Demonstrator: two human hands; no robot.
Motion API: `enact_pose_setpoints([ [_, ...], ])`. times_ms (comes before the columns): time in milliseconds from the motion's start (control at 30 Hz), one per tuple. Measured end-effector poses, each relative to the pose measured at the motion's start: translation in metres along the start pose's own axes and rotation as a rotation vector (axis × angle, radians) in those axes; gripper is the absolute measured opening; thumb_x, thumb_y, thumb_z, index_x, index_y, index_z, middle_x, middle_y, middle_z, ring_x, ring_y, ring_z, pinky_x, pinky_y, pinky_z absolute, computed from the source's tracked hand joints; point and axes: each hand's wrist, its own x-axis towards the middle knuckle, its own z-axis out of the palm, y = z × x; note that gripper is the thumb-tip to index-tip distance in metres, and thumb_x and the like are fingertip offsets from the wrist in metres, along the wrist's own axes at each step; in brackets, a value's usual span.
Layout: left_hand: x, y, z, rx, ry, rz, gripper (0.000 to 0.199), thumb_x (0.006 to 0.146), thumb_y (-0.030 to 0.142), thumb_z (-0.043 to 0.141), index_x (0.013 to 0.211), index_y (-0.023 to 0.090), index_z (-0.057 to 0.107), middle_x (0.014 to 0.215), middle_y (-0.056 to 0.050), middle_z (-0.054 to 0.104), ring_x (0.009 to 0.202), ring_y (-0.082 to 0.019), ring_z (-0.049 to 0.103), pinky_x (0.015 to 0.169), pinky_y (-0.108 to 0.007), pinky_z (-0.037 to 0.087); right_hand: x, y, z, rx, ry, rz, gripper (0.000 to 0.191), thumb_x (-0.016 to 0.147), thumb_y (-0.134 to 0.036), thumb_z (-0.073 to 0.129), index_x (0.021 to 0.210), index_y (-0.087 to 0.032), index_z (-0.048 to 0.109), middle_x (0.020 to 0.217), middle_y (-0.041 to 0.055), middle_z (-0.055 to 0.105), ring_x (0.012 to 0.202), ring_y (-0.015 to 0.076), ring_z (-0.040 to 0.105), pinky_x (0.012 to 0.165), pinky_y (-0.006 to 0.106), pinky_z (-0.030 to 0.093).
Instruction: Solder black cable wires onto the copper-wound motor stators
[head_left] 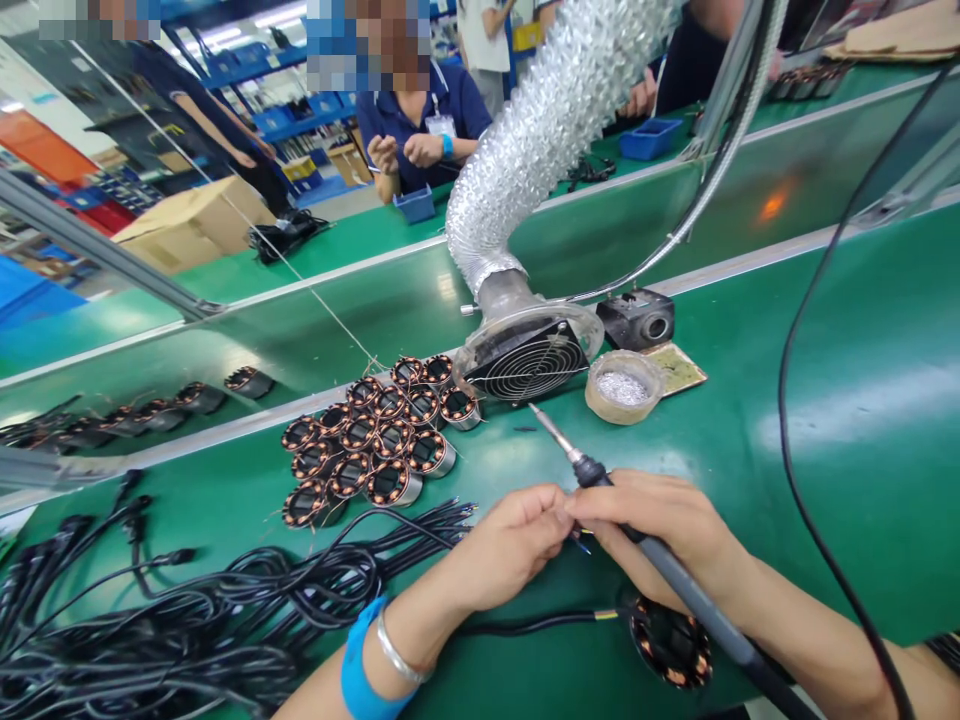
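My left hand (525,535) is closed in a pinch, its fingertips meeting those of the right hand. Thin coloured wire ends (583,543) poke out just under the pinch. In my right hand (667,515) lies a soldering iron (553,432), its tip pointing away toward the fan. Below the right hand a stator with copper windings (670,645) rests on the green bench, partly hidden by hand and iron. A black cable with a yellow-green lead (555,622) runs toward it. Beyond my left hand a group of stators (390,430) stands on the bench.
Black cables (300,590) pile up at left. A fume fan (532,362) on a silver duct (510,180) stands ahead, beside a round solder tub (624,388) and a black holder (637,318). A black cord (787,400) hangs at right. A co-worker (424,130) sits opposite.
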Motion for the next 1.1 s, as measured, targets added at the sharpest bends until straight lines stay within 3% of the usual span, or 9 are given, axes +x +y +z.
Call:
enact_pose_setpoints([
  [167, -0.011, 0.008, 0.003, 0.491, 0.114, 0.148, 0.031, 0.098, 0.043, 0.046, 0.082, 0.018, 0.052, 0.071, 0.002, 0.053, 0.066, -0.012, 0.044, 0.062, -0.024, 0.033, -0.005, -0.002, -0.002, -0.028, 0.035, -0.008, 0.027, 0.089, 0.000, 0.055, 0.108, -0.018, 0.061, 0.082, 0.0018, 0.067, 0.068, 0.0127, 0.061, 0.062, 0.025, 0.050],
  [267, -0.014, 0.010, 0.004, 0.584, 0.153, 0.152, 0.025, 0.099, 0.036, 0.043, 0.084, 0.019, 0.054, 0.074, 0.002, 0.056, 0.070, -0.013, 0.047, 0.066, -0.025, 0.035, -0.006, -0.004, -0.005, -0.029, 0.023, -0.018, 0.029, 0.090, 0.001, 0.053, 0.110, -0.019, 0.059, 0.084, 0.0021, 0.067, 0.071, 0.0135, 0.062, 0.065, 0.026, 0.051],
  [400, -0.009, 0.004, 0.003, 0.353, 0.129, 0.105, 0.035, 0.094, 0.048, 0.049, 0.075, 0.019, 0.047, 0.062, 0.006, 0.046, 0.054, -0.009, 0.036, 0.053, -0.022, 0.030, -0.007, -0.004, -0.001, -0.043, 0.004, -0.032, 0.031, 0.090, -0.002, 0.051, 0.115, -0.018, 0.059, 0.078, 0.0013, 0.063, 0.066, 0.0129, 0.058, 0.061, 0.025, 0.050],
  [533, -0.003, -0.003, 0.004, -0.033, 0.063, -0.099, 0.042, 0.078, 0.060, 0.063, 0.075, 0.021, 0.046, 0.050, 0.012, 0.039, 0.036, -0.004, 0.013, 0.037, -0.023, 0.007, -0.008, -0.001, 0.005, -0.082, 0.056, -0.043, 0.029, 0.090, -0.002, 0.052, 0.113, -0.018, 0.060, 0.081, 0.0012, 0.065, 0.066, 0.0126, 0.058, 0.061, 0.025, 0.051],
  [600, -0.001, -0.004, 0.008, -0.122, 0.105, -0.111, 0.041, 0.073, 0.056, 0.068, 0.074, 0.021, 0.047, 0.047, 0.013, 0.035, 0.035, -0.003, 0.011, 0.037, -0.022, 0.004, -0.007, -0.001, 0.004, -0.081, 0.092, -0.045, 0.028, 0.090, -0.002, 0.053, 0.111, -0.019, 0.060, 0.083, 0.0007, 0.067, 0.065, 0.0117, 0.059, 0.061, 0.024, 0.051],
  [800, 0.001, -0.009, 0.016, -0.152, 0.270, -0.041, 0.032, 0.070, 0.044, 0.068, 0.068, 0.020, 0.047, 0.043, 0.015, 0.027, 0.036, -0.002, 0.011, 0.037, -0.020, 0.005, -0.003, -0.004, -0.004, -0.051, -0.007, 0.095, 0.026, 0.084, -0.010, 0.059, 0.108, -0.021, 0.060, 0.086, -0.0010, 0.070, 0.071, 0.0113, 0.068, 0.067, 0.020, 0.056],
  [967, 0.006, -0.012, 0.019, -0.111, 0.384, 0.012, 0.030, 0.072, 0.044, 0.065, 0.067, 0.020, 0.047, 0.043, 0.014, 0.027, 0.037, -0.003, 0.012, 0.036, -0.019, 0.007, -0.006, 0.001, 0.007, -0.139, 0.148, 0.118, 0.022, 0.088, -0.007, 0.055, 0.105, -0.021, 0.058, 0.081, -0.0007, 0.068, 0.066, 0.0113, 0.066, 0.065, 0.021, 0.055],
  [1100, 0.010, -0.013, 0.022, -0.093, 0.455, 0.046, 0.032, 0.071, 0.045, 0.065, 0.064, 0.021, 0.044, 0.043, 0.014, 0.026, 0.038, -0.003, 0.012, 0.036, -0.017, 0.010, -0.008, 0.005, 0.009, -0.175, 0.153, 0.059, 0.020, 0.089, -0.007, 0.056, 0.103, -0.021, 0.062, 0.080, 0.0000, 0.069, 0.064, 0.0130, 0.066, 0.062, 0.024, 0.054],
])
